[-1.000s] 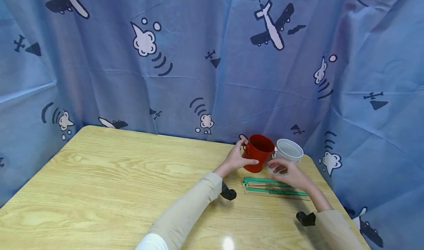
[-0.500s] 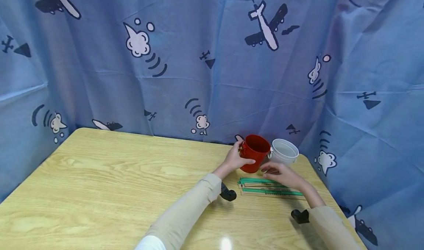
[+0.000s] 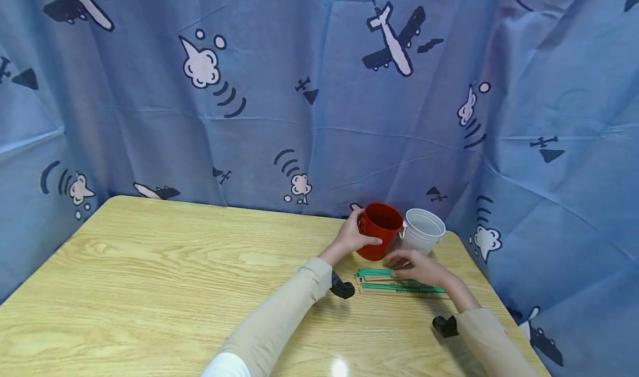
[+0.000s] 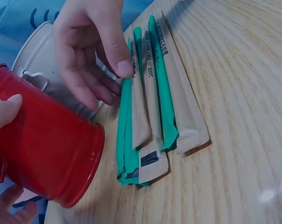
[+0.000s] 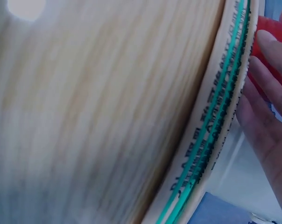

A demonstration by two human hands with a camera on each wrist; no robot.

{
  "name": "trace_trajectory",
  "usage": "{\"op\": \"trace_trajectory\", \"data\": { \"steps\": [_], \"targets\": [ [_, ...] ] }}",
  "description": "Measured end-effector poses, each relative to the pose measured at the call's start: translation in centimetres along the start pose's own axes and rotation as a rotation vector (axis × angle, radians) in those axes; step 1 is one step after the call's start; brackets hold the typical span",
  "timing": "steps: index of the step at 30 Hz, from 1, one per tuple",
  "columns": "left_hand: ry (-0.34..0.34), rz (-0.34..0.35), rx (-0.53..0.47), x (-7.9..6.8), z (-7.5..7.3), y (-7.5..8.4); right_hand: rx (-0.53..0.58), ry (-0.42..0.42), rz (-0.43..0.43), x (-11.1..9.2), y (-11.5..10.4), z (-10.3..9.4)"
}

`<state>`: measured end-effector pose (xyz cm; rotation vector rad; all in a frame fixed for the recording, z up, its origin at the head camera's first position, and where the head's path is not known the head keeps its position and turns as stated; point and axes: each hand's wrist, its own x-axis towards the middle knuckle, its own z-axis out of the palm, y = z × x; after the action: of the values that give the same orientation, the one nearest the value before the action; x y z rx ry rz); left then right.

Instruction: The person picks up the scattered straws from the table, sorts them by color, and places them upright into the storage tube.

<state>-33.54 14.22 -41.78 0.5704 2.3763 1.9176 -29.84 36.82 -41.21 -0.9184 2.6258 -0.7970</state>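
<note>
My left hand (image 3: 348, 237) grips a red bucket (image 3: 385, 237) at the table's back right, thumb on the near side and fingers by its handle lug. Several long, slim wrapped packets (image 4: 168, 107), green and brown with printed lettering, lie side by side just in front of it. Low over them hovers my right hand (image 3: 418, 267), palm down with loosely bent fingers and nothing held. In the left wrist view its thumb (image 4: 117, 53) is close above the packets; contact cannot be told. A white bucket (image 3: 416, 241) stands right of the red one, partly behind my right hand.
The wooden table (image 3: 175, 277) stretches away to the left. A blue curtain (image 3: 269, 88) with airplane prints hangs along its back and right edges. Black wrist mounts (image 3: 341, 286) stick out below both sleeves.
My right hand has moved left and down from in front of the white bucket to above the packets. The left hand stays on the red bucket. The head view has shifted slightly.
</note>
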Motion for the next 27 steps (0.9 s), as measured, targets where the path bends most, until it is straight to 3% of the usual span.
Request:
{"op": "trace_trajectory", "data": {
  "steps": [14,27],
  "targets": [
    [0.025,-0.018,0.031,0.0,0.8,-0.3,-0.099,-0.017,0.008,0.6,0.3,0.4],
    [0.016,0.041,0.083,0.2,0.6,-1.0,-0.146,0.002,-0.03,0.7,0.4,0.4]
  ]
}}
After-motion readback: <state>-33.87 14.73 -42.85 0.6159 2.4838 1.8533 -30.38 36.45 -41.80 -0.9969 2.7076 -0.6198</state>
